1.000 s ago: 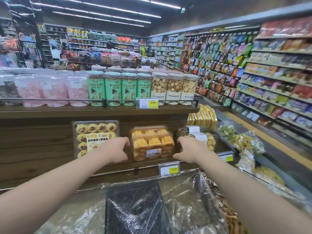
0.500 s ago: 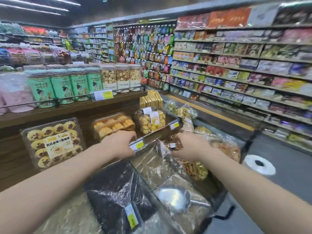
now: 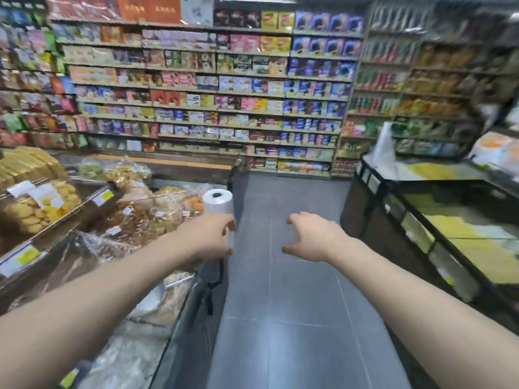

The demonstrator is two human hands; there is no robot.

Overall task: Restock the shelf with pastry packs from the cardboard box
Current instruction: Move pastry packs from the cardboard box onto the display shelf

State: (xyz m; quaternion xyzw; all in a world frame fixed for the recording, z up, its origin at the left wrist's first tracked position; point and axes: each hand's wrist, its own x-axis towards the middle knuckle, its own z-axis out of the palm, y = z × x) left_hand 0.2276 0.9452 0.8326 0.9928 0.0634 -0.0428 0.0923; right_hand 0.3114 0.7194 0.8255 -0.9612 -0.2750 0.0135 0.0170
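Both my arms reach out over the grey aisle floor, holding nothing. My left hand (image 3: 209, 237) hovers at the corner of the display counter, fingers curled and apart. My right hand (image 3: 311, 238) is over the floor tiles, fingers spread. A clear pastry pack (image 3: 39, 204) of yellow cookies lies on the wooden shelf (image 3: 84, 204) at the far left, well away from both hands. No cardboard box is in view.
Bagged snacks (image 3: 146, 203) fill the counter bins on the left, with a white bag roll (image 3: 217, 200) at the corner. A dark display stand (image 3: 393, 220) with yellow trays is on the right. Packed snack shelves (image 3: 224, 94) line the far wall. Grey floor (image 3: 280, 318) runs between.
The view has swung right from the pastry shelf toward the aisle. Both hands have come off the pack on the shelf and now hang empty over the floor.
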